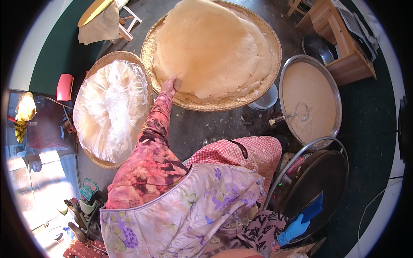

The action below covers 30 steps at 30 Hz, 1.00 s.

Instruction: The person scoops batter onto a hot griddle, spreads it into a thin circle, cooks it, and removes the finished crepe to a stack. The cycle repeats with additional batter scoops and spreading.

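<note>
My left hand [169, 85] reaches forward and its fingers are closed on the near left edge of a big, thin, tan pancake [206, 47]. This sheet lies on a stack of similar ones on a wide round woven tray [215, 106]. My right hand [294, 228], in a light blue glove, is closed on a flat dark blue scraper [312, 210]. The scraper is over the lower part of a large black round griddle [318, 185]; whether it touches the surface I cannot tell.
A steel basin [339, 103] of beige batter stands at the right, with a ladle [282, 119] reaching into it. Left of the stack is a second woven tray [109, 56] covered with clear plastic [114, 107]. A white bucket [267, 98] and a wooden cabinet [350, 69] are further off.
</note>
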Available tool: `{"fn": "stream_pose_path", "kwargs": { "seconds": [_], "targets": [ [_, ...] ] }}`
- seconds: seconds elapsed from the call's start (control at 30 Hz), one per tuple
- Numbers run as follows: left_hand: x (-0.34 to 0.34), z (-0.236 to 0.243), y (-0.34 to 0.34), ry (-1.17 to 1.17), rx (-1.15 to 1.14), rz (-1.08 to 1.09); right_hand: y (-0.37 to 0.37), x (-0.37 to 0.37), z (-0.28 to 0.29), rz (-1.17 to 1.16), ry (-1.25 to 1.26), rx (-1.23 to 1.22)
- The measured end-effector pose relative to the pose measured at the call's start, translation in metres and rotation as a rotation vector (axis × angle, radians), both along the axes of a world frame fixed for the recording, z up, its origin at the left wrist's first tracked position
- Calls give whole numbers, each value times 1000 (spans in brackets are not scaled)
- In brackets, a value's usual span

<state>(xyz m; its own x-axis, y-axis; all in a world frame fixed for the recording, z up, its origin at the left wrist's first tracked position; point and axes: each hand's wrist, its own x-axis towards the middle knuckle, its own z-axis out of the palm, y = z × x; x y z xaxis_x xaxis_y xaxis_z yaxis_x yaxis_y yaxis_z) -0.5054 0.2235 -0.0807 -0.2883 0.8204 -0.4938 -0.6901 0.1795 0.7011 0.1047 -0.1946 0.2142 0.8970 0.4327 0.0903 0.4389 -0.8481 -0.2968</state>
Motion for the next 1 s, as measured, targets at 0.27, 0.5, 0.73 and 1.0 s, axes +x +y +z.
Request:
{"fn": "stream_pose_path", "kwargs": {
  "seconds": [0.27,0.5,0.73,1.0],
  "targets": [
    [10,-33,1,322,-599,370,0,-4,-3,11,14,0],
    [3,-13,8,471,-916,171,-1,-8,-6,9,23,9],
    [23,10,13,585,-1135,89,-7,-6,-5,8,57,24],
    [20,5,13,746,-1093,94,-6,-9,-3,-9,67,10]
  ]
}}
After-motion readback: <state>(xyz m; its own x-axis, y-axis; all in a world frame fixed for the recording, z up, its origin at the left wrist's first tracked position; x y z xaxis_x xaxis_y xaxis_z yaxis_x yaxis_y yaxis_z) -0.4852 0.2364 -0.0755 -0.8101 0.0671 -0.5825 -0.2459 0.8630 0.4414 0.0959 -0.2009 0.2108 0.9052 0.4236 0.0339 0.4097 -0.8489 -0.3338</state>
